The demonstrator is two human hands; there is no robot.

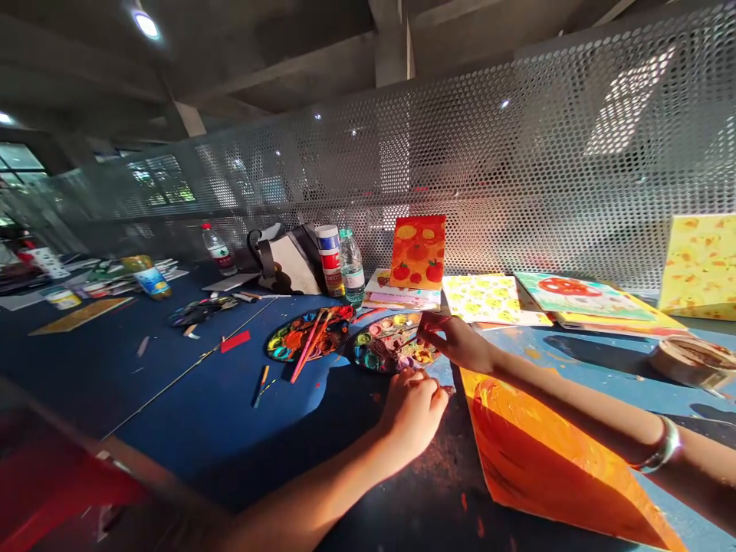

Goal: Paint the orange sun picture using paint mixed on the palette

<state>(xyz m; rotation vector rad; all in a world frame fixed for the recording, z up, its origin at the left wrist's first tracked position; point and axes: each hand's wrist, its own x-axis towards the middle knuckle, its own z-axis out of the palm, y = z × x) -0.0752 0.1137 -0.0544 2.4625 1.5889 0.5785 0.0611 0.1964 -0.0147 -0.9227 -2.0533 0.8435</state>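
Note:
My left hand [412, 410] rests on the blue table [207, 406] beside the left edge of an orange painted sheet [540, 452], fingers curled closed; anything inside them is hidden. My right hand [454, 340] reaches across the sheet to a round paint palette [391, 343] and pinches a thin brush whose tip lies over the paint wells. A silver bracelet [661, 446] circles my right wrist. A second palette [307, 333] with several brushes lying across it sits just to the left.
Paint jars [330, 261] and water bottles [351, 267] stand behind the palettes beside a bag [284, 264]. Fruit paintings [418, 251] lean on or lie along the perforated metal wall. A tape roll [693, 360] sits at right. Loose brushes and clutter lie at left.

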